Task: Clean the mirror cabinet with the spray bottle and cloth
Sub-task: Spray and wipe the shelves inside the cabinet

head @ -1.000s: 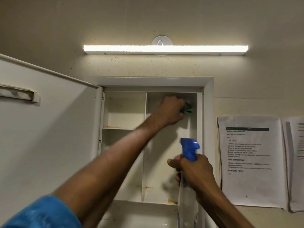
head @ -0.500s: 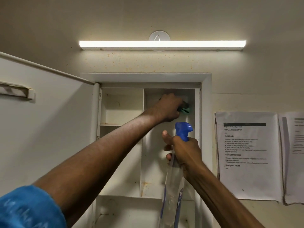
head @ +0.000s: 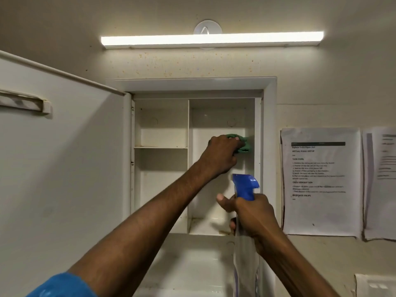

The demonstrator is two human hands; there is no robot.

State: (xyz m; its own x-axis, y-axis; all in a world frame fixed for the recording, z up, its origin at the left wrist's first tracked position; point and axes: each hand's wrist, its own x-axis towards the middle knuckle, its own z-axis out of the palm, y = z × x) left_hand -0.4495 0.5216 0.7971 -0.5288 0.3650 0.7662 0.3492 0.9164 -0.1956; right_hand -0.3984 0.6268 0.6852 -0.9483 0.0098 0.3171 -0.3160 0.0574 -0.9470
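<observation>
The white wall cabinet (head: 269,125) stands open, its door (head: 64,168) swung out to the left. Inside, a vertical divider splits it, with a shelf in the left half. My left hand (head: 222,155) reaches into the right compartment and grips a green cloth (head: 243,143) against the back wall, near the right side wall. My right hand (head: 250,215) holds the neck of a clear spray bottle with a blue trigger head (head: 245,186), upright in front of the cabinet's lower right part. The bottle's body runs down out of the frame.
A lit strip light (head: 212,39) is mounted on the wall above the cabinet. Printed paper sheets (head: 321,181) are stuck on the wall to the right. A handle bar (head: 25,103) sits on the door's inner face. A white ledge (head: 188,264) lies below the cabinet.
My left hand has moved the cloth lower down the back wall of the right compartment. My right hand with the bottle rose, then came down a little.
</observation>
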